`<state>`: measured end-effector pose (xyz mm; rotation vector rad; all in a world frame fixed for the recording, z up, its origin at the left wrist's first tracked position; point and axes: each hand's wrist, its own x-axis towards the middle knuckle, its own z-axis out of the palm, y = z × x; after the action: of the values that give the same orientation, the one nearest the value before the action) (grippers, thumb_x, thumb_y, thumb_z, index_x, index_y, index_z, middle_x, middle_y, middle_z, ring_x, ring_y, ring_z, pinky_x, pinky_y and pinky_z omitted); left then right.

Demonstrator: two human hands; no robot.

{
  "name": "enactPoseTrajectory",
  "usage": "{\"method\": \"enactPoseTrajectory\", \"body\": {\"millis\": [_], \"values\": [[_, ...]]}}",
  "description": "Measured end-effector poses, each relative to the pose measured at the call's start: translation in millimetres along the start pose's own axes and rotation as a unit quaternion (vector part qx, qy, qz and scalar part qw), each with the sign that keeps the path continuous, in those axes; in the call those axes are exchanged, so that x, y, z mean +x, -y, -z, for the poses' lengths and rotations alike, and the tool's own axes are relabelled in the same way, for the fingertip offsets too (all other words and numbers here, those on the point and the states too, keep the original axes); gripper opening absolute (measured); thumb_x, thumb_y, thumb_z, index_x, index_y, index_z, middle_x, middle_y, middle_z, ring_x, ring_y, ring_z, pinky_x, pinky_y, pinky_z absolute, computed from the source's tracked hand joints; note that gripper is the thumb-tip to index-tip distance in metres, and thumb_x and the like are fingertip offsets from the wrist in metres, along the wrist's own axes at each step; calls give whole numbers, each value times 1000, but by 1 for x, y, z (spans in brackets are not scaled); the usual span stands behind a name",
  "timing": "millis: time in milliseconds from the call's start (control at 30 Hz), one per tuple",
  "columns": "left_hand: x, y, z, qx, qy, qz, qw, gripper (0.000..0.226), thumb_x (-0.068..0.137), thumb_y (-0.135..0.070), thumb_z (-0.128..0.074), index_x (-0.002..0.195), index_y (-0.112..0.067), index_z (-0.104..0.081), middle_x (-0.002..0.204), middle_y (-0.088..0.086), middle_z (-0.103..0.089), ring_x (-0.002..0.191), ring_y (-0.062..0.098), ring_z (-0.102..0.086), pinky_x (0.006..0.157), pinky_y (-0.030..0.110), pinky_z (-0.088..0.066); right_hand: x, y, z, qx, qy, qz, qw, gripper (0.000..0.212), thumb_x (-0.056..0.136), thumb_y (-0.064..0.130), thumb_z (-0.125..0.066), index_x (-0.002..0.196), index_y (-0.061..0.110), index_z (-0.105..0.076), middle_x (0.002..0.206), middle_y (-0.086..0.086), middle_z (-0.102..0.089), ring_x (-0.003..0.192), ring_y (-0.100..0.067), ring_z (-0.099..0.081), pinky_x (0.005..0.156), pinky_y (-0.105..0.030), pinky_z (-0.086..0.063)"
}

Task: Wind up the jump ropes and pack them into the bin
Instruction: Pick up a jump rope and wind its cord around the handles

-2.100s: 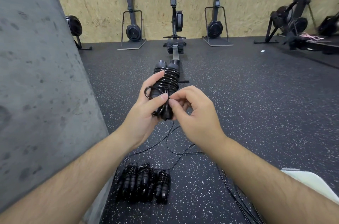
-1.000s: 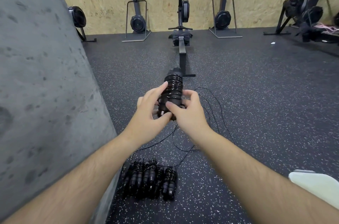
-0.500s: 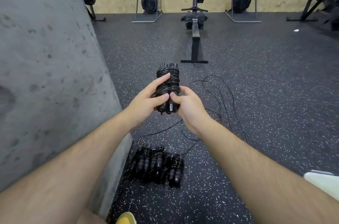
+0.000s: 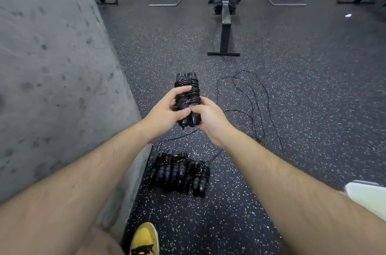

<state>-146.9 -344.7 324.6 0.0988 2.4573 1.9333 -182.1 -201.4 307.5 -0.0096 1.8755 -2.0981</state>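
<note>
Both bare forearms, the left forearm (image 4: 100,162) and the right forearm (image 4: 275,173), were stretched forward and met at mid view. The left grip (image 4: 165,111) curled round the wound jump rope (image 4: 188,89) from the left, fingers (image 4: 181,90) over the coils and thumb laid across the front. The right grip (image 4: 211,117) closed on the bundle's lower end from the right, its thumb tip meeting the left thumb. Low down showed a bare knee (image 4: 98,242) and a foot in a yellow shoe (image 4: 144,239).

2 hands (image 4: 165,113) (image 4: 211,121), 1 rope bundle (image 4: 188,91) held, 1 floor pile (image 4: 179,173), 1 yellow shoe (image 4: 144,238)
</note>
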Motion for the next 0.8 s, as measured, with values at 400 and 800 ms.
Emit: {"method": "enactPoseTrajectory", "body": {"millis": [400, 800], "values": [[13, 134, -70, 26, -44, 116, 992, 65, 84, 7, -71, 115, -48, -55, 108, -12, -69, 97, 11, -69, 86, 19, -53, 37, -121, 35, -184, -126, -116, 968, 32, 89, 23, -67, 114, 26, -48, 105, 7, -60, 97, -18, -62, 87, -32, -49], [17, 301, -100, 338, 103, 247, 902, 66, 98, -17, -51, 157, -38, -29, 167, 6, -18, 148, 28, -17, 119, 35, -20, 64, -304, 30, -211, -137, -218, 943, 35, 97, 17, -52, 131, 25, -48, 120, 1, -65, 110, -22, -63, 99, -35, -49]]}}
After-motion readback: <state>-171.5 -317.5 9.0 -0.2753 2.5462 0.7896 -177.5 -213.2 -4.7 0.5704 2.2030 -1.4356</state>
